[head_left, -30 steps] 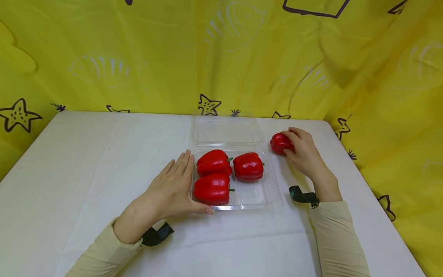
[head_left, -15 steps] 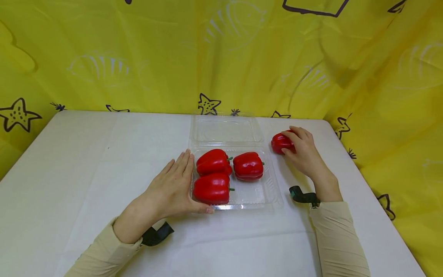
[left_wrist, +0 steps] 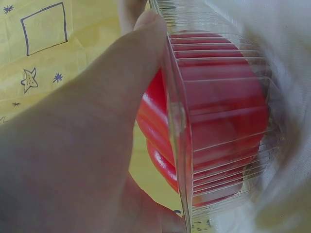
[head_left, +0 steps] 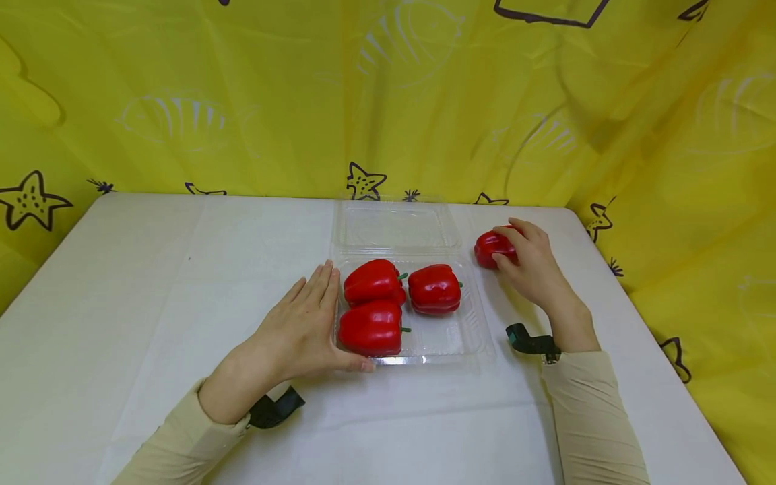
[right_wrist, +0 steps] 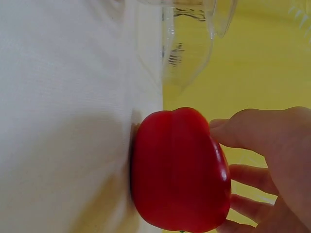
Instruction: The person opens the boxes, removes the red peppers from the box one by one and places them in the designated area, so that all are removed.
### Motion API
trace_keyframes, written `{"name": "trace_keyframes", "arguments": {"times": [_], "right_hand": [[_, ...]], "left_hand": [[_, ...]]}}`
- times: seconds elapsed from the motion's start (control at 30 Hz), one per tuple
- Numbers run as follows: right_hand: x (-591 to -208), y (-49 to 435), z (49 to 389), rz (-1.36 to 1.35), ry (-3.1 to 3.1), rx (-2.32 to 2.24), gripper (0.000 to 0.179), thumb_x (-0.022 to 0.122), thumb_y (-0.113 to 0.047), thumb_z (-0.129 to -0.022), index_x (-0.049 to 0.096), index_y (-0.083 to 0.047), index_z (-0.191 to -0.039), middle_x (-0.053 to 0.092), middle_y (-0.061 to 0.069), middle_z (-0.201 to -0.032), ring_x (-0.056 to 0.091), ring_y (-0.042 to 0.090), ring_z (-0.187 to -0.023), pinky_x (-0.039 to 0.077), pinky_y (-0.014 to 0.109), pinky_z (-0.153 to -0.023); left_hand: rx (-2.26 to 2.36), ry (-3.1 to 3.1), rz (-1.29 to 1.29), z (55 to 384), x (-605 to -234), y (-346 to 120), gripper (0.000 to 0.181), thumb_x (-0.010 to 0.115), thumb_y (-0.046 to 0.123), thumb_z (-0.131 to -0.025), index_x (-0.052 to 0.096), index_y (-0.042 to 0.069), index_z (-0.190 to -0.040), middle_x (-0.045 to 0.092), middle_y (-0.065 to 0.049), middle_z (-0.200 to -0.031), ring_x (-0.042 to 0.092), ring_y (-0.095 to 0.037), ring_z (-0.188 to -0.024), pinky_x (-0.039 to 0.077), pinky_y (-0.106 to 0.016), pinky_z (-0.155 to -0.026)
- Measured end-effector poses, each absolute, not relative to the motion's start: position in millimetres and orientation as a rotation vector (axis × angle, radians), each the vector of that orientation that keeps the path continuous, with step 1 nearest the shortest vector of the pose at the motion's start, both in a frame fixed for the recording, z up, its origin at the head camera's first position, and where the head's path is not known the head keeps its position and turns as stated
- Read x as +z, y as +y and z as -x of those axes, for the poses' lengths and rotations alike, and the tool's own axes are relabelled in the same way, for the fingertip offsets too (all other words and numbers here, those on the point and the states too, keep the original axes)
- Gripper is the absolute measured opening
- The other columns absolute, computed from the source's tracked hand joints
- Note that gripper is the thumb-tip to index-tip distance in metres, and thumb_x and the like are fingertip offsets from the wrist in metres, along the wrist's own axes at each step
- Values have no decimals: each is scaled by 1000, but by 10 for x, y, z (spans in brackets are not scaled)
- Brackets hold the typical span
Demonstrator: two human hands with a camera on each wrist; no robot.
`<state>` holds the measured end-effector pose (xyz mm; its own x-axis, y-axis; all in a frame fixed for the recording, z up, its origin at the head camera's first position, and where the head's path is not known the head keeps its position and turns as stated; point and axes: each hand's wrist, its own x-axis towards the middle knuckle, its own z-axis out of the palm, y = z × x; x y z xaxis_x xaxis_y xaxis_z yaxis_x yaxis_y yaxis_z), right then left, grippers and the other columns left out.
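A clear plastic clamshell box (head_left: pixel 445 343) lies with its lid folded back, holding three red bell peppers. Two of them, a rear pepper (head_left: pixel 372 281) and a front pepper (head_left: pixel 371 329), sit one behind the other on the left; another pepper (head_left: pixel 434 289) is beside them on the right. My left hand (head_left: pixel 297 327) rests with straight fingers along the box's left side, its thumb on the front rim. Right of the lid, my right hand (head_left: pixel 530 263) grips one more red bell pepper (right_wrist: pixel 180 170) between thumb and fingers. That pepper appears to rest on the table, partly hidden by the hand.
The raised lid (head_left: pixel 397 225) lies behind the box, near the back edge of the white table (head_left: pixel 182 283). Yellow curtains (head_left: pixel 273 101) with sea drawings hang behind the table and along its right side.
The right hand and its pepper have shifted very slightly toward the back. The left hand, the box and the three peppers in it hold their places.
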<state>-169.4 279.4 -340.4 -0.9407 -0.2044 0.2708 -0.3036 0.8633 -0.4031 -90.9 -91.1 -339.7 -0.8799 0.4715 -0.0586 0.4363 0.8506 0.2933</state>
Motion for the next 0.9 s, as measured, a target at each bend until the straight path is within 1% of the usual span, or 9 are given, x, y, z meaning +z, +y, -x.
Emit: {"name": "trace_keyframes", "arguments": {"times": [0.1, 0.33, 0.53, 0.67, 0.83, 0.9], "right_hand": [[-3379, 2776, 1683, -389, -2785, 656, 41, 64, -1, -90, 56, 7, -129, 39, 34, -146, 27, 54, -137, 27, 68, -112], [-3271, 2710, 1632, -377, -2754, 644, 44, 64, -1, -90, 54, 5, -132, 41, 31, -144, 27, 50, -138, 33, 68, -110], [-3172, 2650, 1585, -408, -2745, 653, 45, 65, -2, -91, 53, 4, -134, 40, 29, -145, 26, 48, -140, 32, 68, -110], [-3101, 2598, 1532, -425, -2748, 671, 46, 65, -3, -91, 52, 2, -135, 39, 27, -147, 26, 47, -141, 34, 68, -109], [-3007, 2503, 1458, -440, -2760, 680, 47, 66, -5, -91, 53, -1, -136, 40, 23, -148, 29, 42, -140, 40, 65, -107], [-2984, 2459, 1434, -472, -2750, 680, 48, 67, -4, -91, 52, 0, -136, 41, 22, -147, 32, 42, -139, 40, 63, -107]], "left_hand": [[415, 2895, -714, 914, -3395, -909, 135, 69, 82, -64, 21, -7, -154, 18, -24, -163, 18, -38, -153, 21, -55, -123], [418, 2892, -705, 916, -3396, -909, 136, 69, 83, -63, 21, -7, -154, 18, -23, -164, 18, -38, -153, 21, -55, -123], [419, 2894, -706, 914, -3393, -915, 137, 69, 83, -63, 21, -7, -154, 18, -24, -164, 18, -38, -153, 21, -55, -123], [419, 2896, -709, 913, -3393, -914, 136, 69, 83, -63, 21, -7, -154, 18, -24, -163, 18, -38, -153, 21, -55, -123], [420, 2895, -707, 912, -3395, -911, 135, 70, 82, -64, 22, -7, -154, 18, -23, -163, 18, -38, -153, 22, -55, -123], [423, 2891, -703, 911, -3395, -911, 135, 70, 82, -64, 22, -7, -154, 18, -23, -164, 18, -38, -153, 22, -55, -123]]}}
